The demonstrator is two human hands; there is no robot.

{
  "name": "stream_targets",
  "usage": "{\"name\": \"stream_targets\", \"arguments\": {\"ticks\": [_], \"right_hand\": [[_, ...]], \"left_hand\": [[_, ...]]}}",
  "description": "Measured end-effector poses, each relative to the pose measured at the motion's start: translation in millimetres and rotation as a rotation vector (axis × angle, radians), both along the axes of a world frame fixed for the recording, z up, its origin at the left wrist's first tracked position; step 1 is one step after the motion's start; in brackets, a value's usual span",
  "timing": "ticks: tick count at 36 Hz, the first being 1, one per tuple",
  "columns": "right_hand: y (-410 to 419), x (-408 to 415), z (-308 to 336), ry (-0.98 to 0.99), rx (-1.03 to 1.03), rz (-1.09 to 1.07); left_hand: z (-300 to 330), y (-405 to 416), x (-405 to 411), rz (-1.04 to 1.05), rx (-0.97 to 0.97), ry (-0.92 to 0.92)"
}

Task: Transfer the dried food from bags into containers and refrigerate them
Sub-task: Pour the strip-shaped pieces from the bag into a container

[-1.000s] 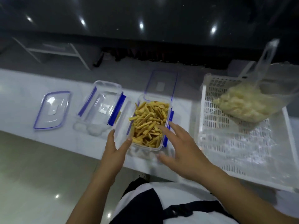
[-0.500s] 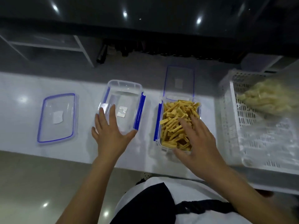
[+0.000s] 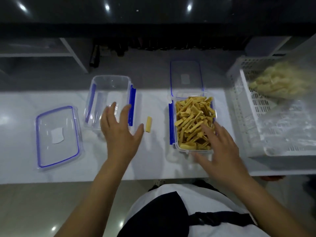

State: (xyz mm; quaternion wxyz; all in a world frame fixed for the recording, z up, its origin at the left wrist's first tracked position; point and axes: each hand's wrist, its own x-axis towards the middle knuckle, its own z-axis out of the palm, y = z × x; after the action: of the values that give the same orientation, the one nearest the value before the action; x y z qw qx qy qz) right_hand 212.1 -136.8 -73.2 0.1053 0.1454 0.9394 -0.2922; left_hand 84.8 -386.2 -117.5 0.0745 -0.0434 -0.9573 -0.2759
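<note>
Both hands are spread flat, gripping nothing: the left hand (image 3: 120, 134) reaches toward the empty container (image 3: 110, 101), the right hand (image 3: 220, 149) rests on the heaped yellow sticks (image 3: 194, 120) in the full container (image 3: 182, 150). One stray stick (image 3: 148, 124) lies on the counter (image 3: 153, 165); a careless nudge could spill more.

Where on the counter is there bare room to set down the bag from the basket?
Bare counter runs along the near edge, and between the empty container and full container, apart from one loose stick. Far left of the loose lid is free too. It is crowded by the basket.
</note>
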Motion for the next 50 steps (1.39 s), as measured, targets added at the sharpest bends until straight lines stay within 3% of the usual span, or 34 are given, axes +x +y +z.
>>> {"name": "stream_targets", "arguments": {"ticks": [3,5,12,28,33,40,45,50], "right_hand": [[7,9,-3,-0.036,-0.019,-0.067],[13,16,-6,-0.050,-0.032,-0.100],[22,42,-12,-0.037,-0.117,-0.166],[67,38,-11,0.019,-0.276,-0.015],[80,35,-8,0.053,-0.335,0.020],[98,31,1,0.105,-0.370,0.074],[108,30,1,0.131,-0.434,0.085],[110,15,-3,0.084,-0.614,-0.010]], "left_hand": [[-12,30,17,-0.252,0.084,-0.106],[-22,41,16,-0.289,0.083,-0.228],[-36,61,-3,-0.189,-0.024,-0.278],[6,75,10,0.006,0.302,-0.269],[45,94,36,-0.205,0.438,-0.150],[45,135,64,-0.470,0.241,-0.183],[38,134,58,-0.229,0.370,-0.186],[31,121,40,0.138,0.601,-0.537]]}}
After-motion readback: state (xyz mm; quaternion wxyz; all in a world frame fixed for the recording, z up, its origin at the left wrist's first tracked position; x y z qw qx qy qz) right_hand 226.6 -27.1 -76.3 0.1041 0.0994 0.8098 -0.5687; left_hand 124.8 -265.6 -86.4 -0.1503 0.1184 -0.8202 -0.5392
